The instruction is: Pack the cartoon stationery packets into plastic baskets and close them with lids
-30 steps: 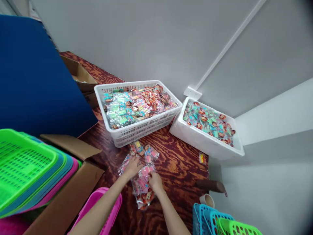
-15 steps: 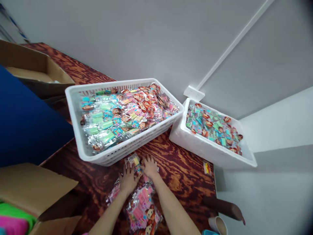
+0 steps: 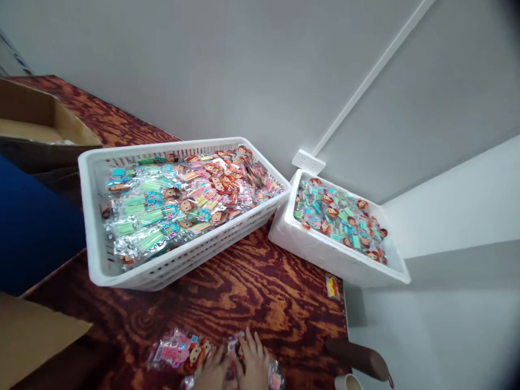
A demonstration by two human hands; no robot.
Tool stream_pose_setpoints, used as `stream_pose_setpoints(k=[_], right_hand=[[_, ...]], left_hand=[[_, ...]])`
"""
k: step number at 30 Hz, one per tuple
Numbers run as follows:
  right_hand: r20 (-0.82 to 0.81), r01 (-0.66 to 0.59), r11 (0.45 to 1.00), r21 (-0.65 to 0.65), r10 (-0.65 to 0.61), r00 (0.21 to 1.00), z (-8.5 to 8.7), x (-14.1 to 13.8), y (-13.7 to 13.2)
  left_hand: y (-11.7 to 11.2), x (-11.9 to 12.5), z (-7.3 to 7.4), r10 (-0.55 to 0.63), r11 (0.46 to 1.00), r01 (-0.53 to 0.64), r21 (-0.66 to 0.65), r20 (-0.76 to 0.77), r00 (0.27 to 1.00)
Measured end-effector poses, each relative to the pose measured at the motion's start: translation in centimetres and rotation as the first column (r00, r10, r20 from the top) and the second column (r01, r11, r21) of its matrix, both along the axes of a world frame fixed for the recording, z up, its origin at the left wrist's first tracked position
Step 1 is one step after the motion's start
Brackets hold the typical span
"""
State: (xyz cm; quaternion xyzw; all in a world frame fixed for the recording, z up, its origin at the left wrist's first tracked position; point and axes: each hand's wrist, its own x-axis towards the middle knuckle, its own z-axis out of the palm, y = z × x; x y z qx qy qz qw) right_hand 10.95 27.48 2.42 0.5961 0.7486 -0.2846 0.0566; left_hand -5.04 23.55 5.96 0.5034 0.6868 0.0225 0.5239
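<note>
At the bottom edge of the head view, my left hand [image 3: 212,372] rests on small clear plastic packets, its fingers stretched out. Beside it, my right hand [image 3: 255,362] lies over the same group with fingers extended and slightly apart. To the left of my hands is a pink packet [image 3: 174,349] with a red-haired cartoon figure on it. More packets are partly covered by my palms and fingers, so their number is hidden. Behind my hands stands a white plastic basket [image 3: 219,242] heaped with similar packets [image 3: 158,206] in green, pink and yellow.
A white foam box [image 3: 312,254] with more packets adjoins the basket on the right. On the wooden table [image 3: 244,287] lie a small yellow-red packet [image 3: 332,287], a brown cylindrical object [image 3: 357,357] and a cup [image 3: 348,382]. Cardboard boxes [image 3: 44,119] stand left, a wall behind.
My hands have moved down towards me with the packets beneath them. The pink packet now lies left of my hands. The view has shifted, so the basket sits further left.
</note>
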Motion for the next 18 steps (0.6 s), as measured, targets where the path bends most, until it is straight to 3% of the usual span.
stream_pose_setpoints(k=[1, 2, 3, 4, 5, 6, 7, 8, 9, 10, 12, 15, 16, 18], right_hand=[[0.009, 0.02, 1.0, -0.021, -0.02, 1.0, 0.2, 0.4, 0.3], [0.022, 0.045, 0.998, -0.05, -0.044, 0.999, 0.4, 0.6, 0.9], [0.03, 0.066, 0.995, -0.078, -0.064, 0.998, 0.9, 0.7, 1.9], [0.025, 0.079, 0.993, -0.091, -0.077, 0.997, 1.5, 0.6, 3.3], [0.017, 0.089, 0.992, -0.088, -0.088, 0.996, 2.3, 0.3, 5.1], [-0.032, 0.08, 0.996, -0.029, -0.081, 0.996, 3.4, -0.1, 7.2], [-0.078, 0.067, 0.997, 0.043, -0.064, 0.995, 4.7, -0.7, 9.6], [-0.1, 0.059, 0.989, 0.135, -0.045, 0.994, 6.3, -1.4, 12.2], [-0.141, 0.033, 0.966, 0.257, 0.004, 0.99, 8.0, -2.3, 15.0], [-0.166, 0.017, 0.925, 0.381, 0.05, 0.985, 10.0, -3.3, 17.8], [-0.134, -0.04, 0.827, 0.561, 0.139, 0.981, 14.1, -5.7, 23.2], [0.038, -0.216, 0.696, 0.684, 0.262, 0.964, 19.4, -9.5, 30.1], [0.095, -0.278, 0.671, 0.687, 0.295, 0.951, 20.6, -10.7, 31.9], [0.156, -0.349, 0.671, 0.654, 0.332, 0.93, 22.1, -12.7, 34.7]], left_hand=[[0.2, -1.6, 0.6, 0.187, 0.981, -0.19, 0.033, 0.078, 0.979], [0.5, -3.6, 1.5, 0.41, 0.902, -0.428, 0.065, 0.187, 0.893], [0.8, -5.8, 2.8, 0.613, 0.749, -0.658, 0.077, 0.299, 0.732], [1.1, -8.2, 4.4, 0.772, 0.533, -0.843, 0.073, 0.366, 0.52], [1.4, -10.5, 6.4, 0.859, 0.295, -0.951, 0.094, 0.41, 0.307], [1.6, -12.6, 8.6, 0.888, 0.062, -0.99, 0.129, 0.445, 0.113], [1.9, -14.4, 10.9, 0.872, -0.102, -0.979, 0.174, 0.49, -0.004], [2.3, -15.8, 13.1, 0.84, -0.214, -0.953, 0.213, 0.539, -0.068], [2.7, -16.7, 15.1, 0.813, -0.256, -0.941, 0.224, 0.576, -0.084], [3.3, -17.2, 16.8, 0.796, -0.258, -0.94, 0.223, 0.6, -0.076], [4.5, -17.5, 18.9, 0.785, -0.201, -0.958, 0.206, 0.619, -0.032], [6.3, -17.9, 19.3, 0.789, -0.173, -0.955, 0.24, 0.614, 0.011], [6.7, -18.3, 18.9, 0.801, -0.191, -0.945, 0.266, 0.598, 0.006], [7.3, -19.9, 17.9, 0.852, -0.224, -0.925, 0.308, 0.523, -0.032]])
